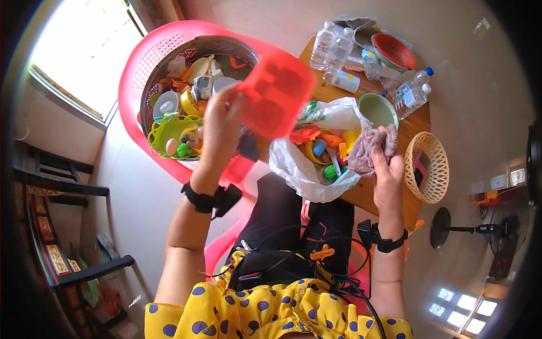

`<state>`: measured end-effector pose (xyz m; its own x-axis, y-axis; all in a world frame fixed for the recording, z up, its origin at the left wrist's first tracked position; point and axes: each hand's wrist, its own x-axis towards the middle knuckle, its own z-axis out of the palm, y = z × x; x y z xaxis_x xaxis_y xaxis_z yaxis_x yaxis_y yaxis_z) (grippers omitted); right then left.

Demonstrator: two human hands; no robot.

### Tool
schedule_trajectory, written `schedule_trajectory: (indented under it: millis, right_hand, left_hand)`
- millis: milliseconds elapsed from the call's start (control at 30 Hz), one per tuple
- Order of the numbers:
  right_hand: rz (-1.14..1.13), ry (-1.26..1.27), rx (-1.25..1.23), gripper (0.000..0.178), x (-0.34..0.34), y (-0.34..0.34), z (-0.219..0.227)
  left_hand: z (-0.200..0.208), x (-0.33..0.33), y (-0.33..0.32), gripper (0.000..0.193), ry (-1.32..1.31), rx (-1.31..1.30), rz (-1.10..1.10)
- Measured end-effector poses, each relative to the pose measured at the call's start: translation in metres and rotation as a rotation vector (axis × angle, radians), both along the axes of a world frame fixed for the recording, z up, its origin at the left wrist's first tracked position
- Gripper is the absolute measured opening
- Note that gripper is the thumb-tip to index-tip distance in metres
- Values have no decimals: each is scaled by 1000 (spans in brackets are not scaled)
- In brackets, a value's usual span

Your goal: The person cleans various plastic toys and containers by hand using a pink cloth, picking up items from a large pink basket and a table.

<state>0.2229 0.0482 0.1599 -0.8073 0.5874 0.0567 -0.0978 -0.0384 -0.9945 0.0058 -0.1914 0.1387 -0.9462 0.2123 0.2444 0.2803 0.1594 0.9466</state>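
My left hand [222,121] is closed on the edge of a flat red plastic piece [279,93] with rounded shapes in it, blurred by motion. It is held up between a big round basin and a white plastic bag. A wrinkled greyish-pink cloth [366,151] is gripped in my right hand [388,178], between thumb and fingers. That cloth hangs at the right rim of the white plastic bag [291,166], which holds several colourful toy pieces [323,146]. Just behind the cloth is a pale green bowl [377,108].
On the left, a pink plastic chair [131,85] bears the basin [148,93] of mixed toys and a lime-green basket [161,135]. The wooden table [412,121] carries plastic bottles [323,45], a red bowl [394,51] and a woven basket [437,169]. A dark wooden chair [93,271] stands left.
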Motion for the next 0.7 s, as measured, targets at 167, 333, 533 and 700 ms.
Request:
schedule_trajectory:
  millis: [167,333,533,700]
  right_hand:
    - [-138,127,543,31,-7,-27,27]
    - [-182,-97,1121,41,-11,-26,28]
    - [-337,-487,1300,26,-15,-18,-2]
    - [-141,-432,1262,28,-9,-25,-5]
  left_hand:
    - [-17,47,22,25,-217,184,-329]
    - [-15,90,43,22,-248,11,-378]
    - [-24,119,54,28,-285,9,-427]
    - [-29,127,60,29,-266,76,-458]
